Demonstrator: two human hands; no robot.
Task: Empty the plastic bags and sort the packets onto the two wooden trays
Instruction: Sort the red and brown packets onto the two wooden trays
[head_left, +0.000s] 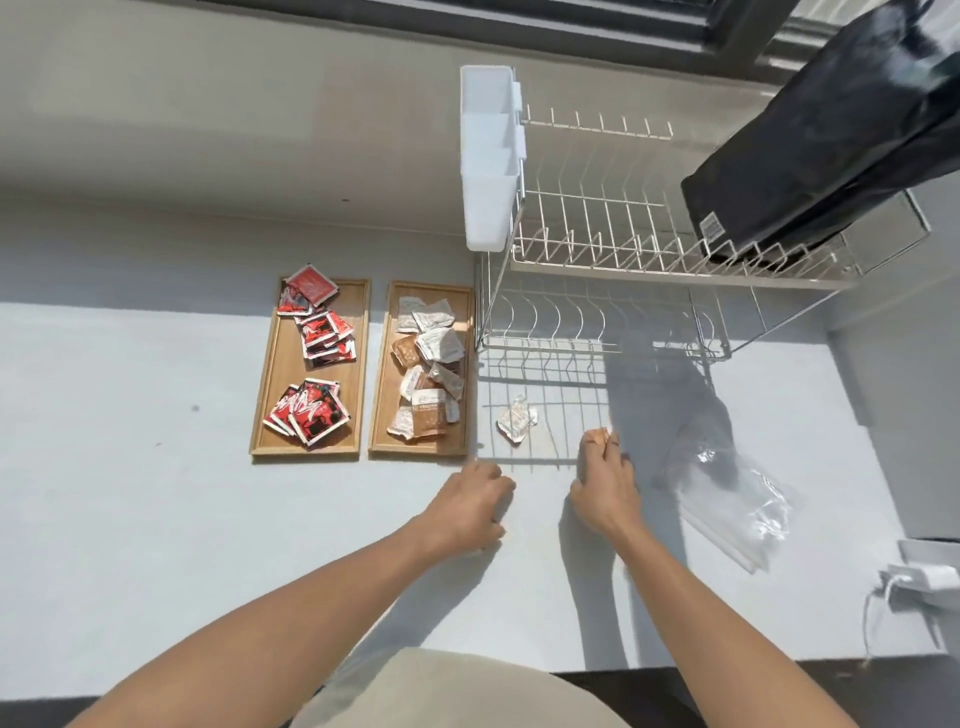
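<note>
Reaching forward over the white countertop (156, 467), left hand (470, 512) loosely curled, holding nothing, right hand (605, 483) pinching a small pale packet (602, 434); packet print unreadable.

Two wooden trays lie side by side on the tabletop (130, 467): the left tray (275, 395) holds red packets (322, 332), the right tray (387, 364) pale ones (431, 364). One stray packet (516, 418) lies between the right tray and the right hand (605, 483), whose fingertips pinch something small. The left hand (467, 509) is loosely curled. An empty bag (737, 509) lies right.
</note>
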